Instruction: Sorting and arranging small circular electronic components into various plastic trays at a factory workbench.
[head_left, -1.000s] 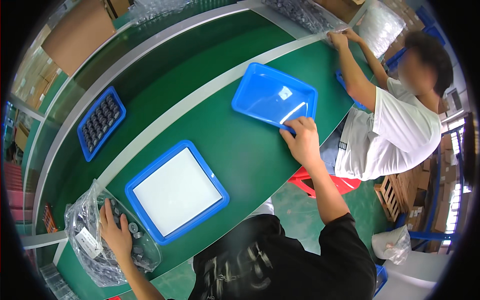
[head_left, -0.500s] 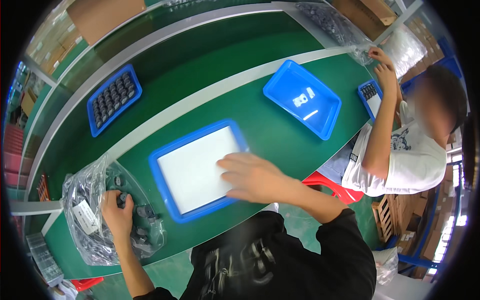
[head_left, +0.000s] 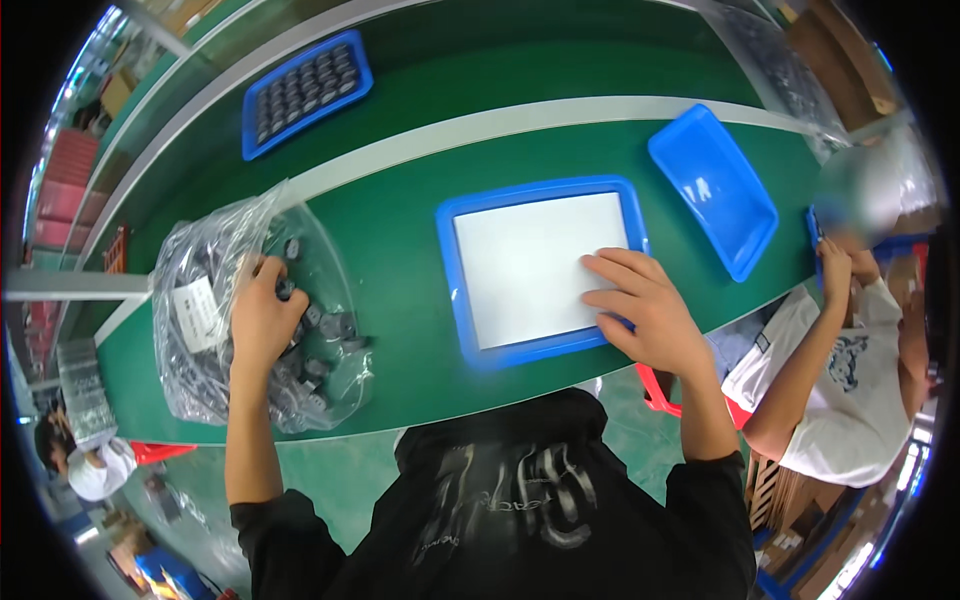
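Note:
My left hand (head_left: 265,315) reaches into the mouth of a clear plastic bag (head_left: 190,375) with its fingers curled. Between thumb and forefinger shows a small dark grey part (head_left: 285,290). Several like it lie loose in the bag, some by its opening. On the right, my right hand (head_left: 645,310) rests with fingers spread over the right side of a white sheet (head_left: 530,270). The sheet lies flat in a shallow blue tray (head_left: 462,310), and nothing shows in this hand.
A blue tray (head_left: 330,45) with rows of dark parts stands on the far shelf. At right sits a deeper blue tray (head_left: 715,190). A person in a white shirt (head_left: 850,400) works beyond it, at the green table (head_left: 395,200). A grey post (head_left: 75,286) stands left.
The view has turned, so the table's contents sit elsewhere in the picture. My right hand has settled from a blur over the sheet. My left hand stays in the bag.

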